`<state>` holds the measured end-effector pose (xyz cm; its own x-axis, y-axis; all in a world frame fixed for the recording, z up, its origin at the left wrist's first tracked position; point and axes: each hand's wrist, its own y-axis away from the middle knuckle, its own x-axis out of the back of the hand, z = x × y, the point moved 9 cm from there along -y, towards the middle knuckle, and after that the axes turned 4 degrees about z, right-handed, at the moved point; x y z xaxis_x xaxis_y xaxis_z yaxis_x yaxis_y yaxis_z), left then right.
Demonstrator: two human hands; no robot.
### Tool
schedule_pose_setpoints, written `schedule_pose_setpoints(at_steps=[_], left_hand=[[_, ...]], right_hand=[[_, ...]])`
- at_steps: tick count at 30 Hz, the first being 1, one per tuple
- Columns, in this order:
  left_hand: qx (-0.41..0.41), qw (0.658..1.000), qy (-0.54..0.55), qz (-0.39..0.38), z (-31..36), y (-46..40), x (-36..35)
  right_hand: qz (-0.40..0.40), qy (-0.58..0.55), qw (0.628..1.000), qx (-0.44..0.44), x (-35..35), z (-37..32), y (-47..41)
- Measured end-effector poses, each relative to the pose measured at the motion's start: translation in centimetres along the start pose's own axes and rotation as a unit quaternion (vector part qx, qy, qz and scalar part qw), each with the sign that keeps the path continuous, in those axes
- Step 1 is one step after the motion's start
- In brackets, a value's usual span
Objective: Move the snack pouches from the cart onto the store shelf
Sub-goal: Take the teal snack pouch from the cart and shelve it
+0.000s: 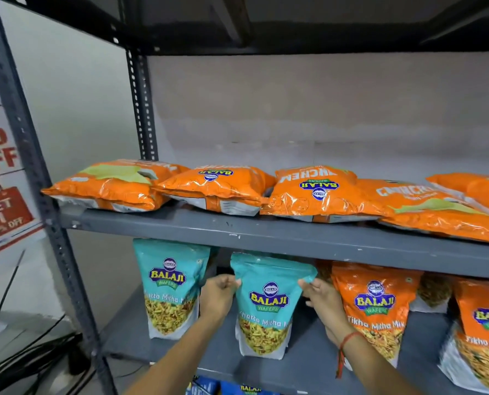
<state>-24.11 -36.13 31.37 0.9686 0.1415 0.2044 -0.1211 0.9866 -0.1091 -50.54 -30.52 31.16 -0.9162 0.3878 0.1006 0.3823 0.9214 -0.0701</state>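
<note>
Right now both forearms reach in from six o'clock, a red thread bracelet on the right wrist, and both hands are on one teal snack pouch standing upright on the lower shelf. At nine o'clock of that pouch the left hand pinches its upper left edge, fingers curled tight on the film; at three o'clock the right hand grips the upper right corner, thumb on the front and the other fingers tucked behind. Just beyond the left hand, further toward nine o'clock, a second teal pouch stands upright, apart from the held one. Out toward three o'clock stands an orange pouch, just beside the right hand, and another orange pouch sits at the frame edge. Whether the held pouch's base is fully resting on the shelf, hard to tell, though it looks down. Moving up toward twelve o'clock, the upper shelf carries a row of orange snack bags lying flat, side by side and overlapping at the edges. Far out at nine o'clock, past the grey upright post, a red and white discount sign hangs on the wall.
</note>
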Motion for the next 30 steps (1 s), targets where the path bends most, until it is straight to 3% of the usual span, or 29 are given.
schedule_pose_setpoints(at_steps=[5,12,21,30], left_hand=[[0.009,0.996,0.004,-0.088,-1.6,-0.3,-1.4],[0.094,0.976,-0.012,-0.198,-11.9,3.2,-4.1],[0.096,0.986,-0.027,-0.136,-17.4,2.7,-5.1],[0.096,0.985,-0.051,-0.132,-16.6,2.9,-5.6]], right_hand=[[-0.089,-0.001,0.996,-0.030,-0.9,1.9,-0.1],[-0.183,0.074,0.972,-0.127,-3.4,11.8,1.4],[-0.152,0.088,0.979,-0.108,-5.1,18.7,0.0],[-0.151,0.092,0.978,-0.111,-5.2,18.4,0.0]])
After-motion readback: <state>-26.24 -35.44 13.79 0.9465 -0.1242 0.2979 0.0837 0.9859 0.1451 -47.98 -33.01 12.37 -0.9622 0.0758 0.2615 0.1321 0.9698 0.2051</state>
